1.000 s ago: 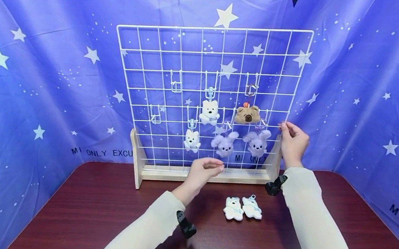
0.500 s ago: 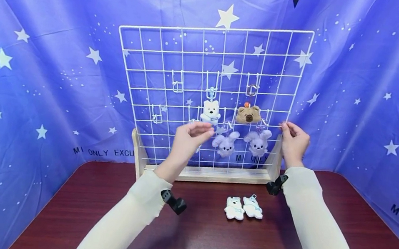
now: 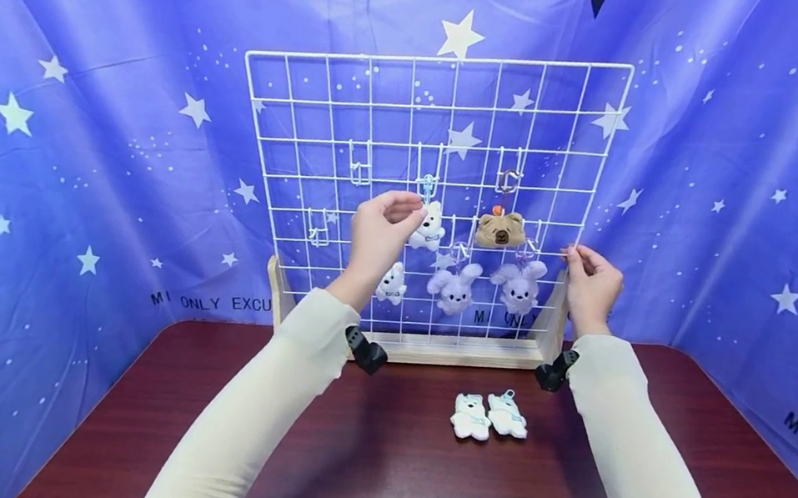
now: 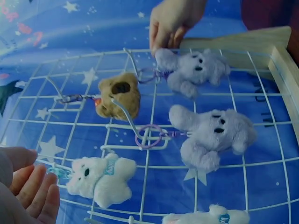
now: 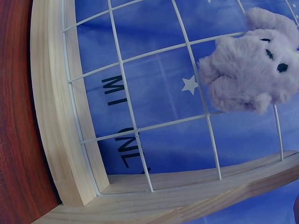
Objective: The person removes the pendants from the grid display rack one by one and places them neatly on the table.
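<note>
In the head view my left hand (image 3: 380, 234) is raised in front of the white wire grid (image 3: 342, 107), thumb and fingers curved but apart. Its fingertips are right at the light-blue clasp (image 4: 58, 172) of a white plush bear keychain (image 4: 103, 179), which hangs from a hook. My right hand (image 3: 591, 287) pinches the grid's right edge between thumb and fingers. Near it hang two lilac plush bunny keychains (image 3: 519, 286) and a brown plush bear-head keychain (image 3: 501, 230). A second hanging white bear (image 3: 391, 283) is partly behind my left wrist.
Two white bear keychains (image 3: 471, 417) lie on the dark red table (image 3: 413, 486) in front of the stand. A wooden base (image 3: 461, 354) holds the grid upright. Hooks (image 3: 318, 230) without keychains hang at the grid's left. A blue star-patterned cloth (image 3: 176, 161) surrounds the table.
My left hand has risen from low in front of the grid, moving up and left, to the upper white bear's clasp. My right hand stays at the grid's edge.
</note>
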Motion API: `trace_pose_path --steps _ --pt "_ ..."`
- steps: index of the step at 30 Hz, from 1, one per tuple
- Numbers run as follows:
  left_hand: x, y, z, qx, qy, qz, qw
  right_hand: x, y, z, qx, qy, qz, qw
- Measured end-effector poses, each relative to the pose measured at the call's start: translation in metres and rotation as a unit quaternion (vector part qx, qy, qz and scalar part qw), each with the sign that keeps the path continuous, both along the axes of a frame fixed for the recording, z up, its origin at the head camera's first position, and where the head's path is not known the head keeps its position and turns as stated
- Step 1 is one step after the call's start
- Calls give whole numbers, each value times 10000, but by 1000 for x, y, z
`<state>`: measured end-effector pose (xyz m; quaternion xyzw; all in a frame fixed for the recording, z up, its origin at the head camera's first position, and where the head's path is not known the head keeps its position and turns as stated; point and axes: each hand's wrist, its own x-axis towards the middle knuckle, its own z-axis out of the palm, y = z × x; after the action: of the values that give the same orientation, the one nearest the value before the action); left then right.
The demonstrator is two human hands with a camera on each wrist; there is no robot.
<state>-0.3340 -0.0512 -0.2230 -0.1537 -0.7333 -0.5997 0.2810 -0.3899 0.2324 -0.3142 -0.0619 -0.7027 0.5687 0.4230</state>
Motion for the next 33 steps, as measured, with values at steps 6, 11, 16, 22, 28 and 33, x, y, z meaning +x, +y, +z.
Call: trace_pose_path --steps 6,11,16,22,28,33 --pt "-12 9 4 -81 -3 430 9990 0 0 0 -52 -20 40 10000" --pt "-18 15 7 -182 -111 791 9966 -1 0 1 -8 64 37 10000" --pt "-22 18 9 -185 -129 1046 9943 -1 0 1 -33 57 62 10000" --pt "-27 21 11 -259 -96 1398 9898 1 -1 2 -44 17 56 10000" --pt "-30 25 11 -260 -110 1622 9864 1 -1 2 -8 -19 81 10000" --pt "-33 30 11 -290 -198 1828 9825 0 0 1 -7 43 62 10000"
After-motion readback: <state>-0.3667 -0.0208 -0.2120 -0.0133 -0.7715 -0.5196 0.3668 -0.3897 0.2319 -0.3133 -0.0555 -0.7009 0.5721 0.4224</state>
